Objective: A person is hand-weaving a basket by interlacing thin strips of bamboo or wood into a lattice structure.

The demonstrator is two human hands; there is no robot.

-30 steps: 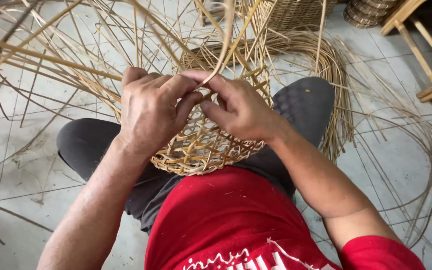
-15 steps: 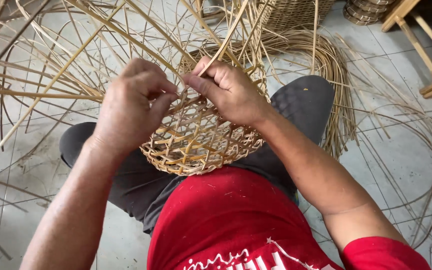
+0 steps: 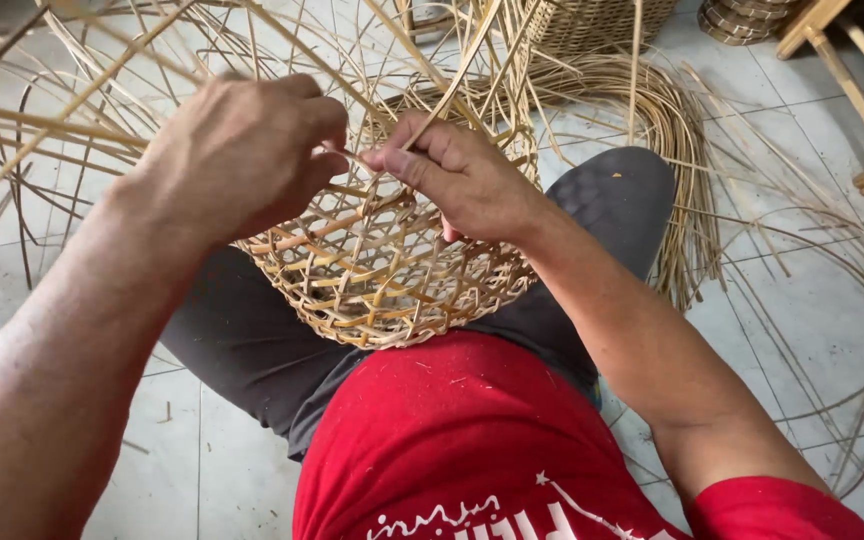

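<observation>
Rattan basket [image 3: 382, 270], half woven with an open lattice, rests on the person's lap against the red shirt [image 3: 472, 440]. Left hand [image 3: 242, 150] curls closed around thin strips [image 3: 72, 105] at the rim. Right hand [image 3: 457, 175] pinches 1 strip [image 3: 452, 85] between thumb and fingers, just beside the left. Loose strips spread over the tiled floor [image 3: 812, 330].

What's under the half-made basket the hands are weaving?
Under the open-weave basket are the person's lap in dark grey trousers and the red shirt. Both the left hand and right hand pinch strips at its rim. The floor directly below is hidden.
</observation>
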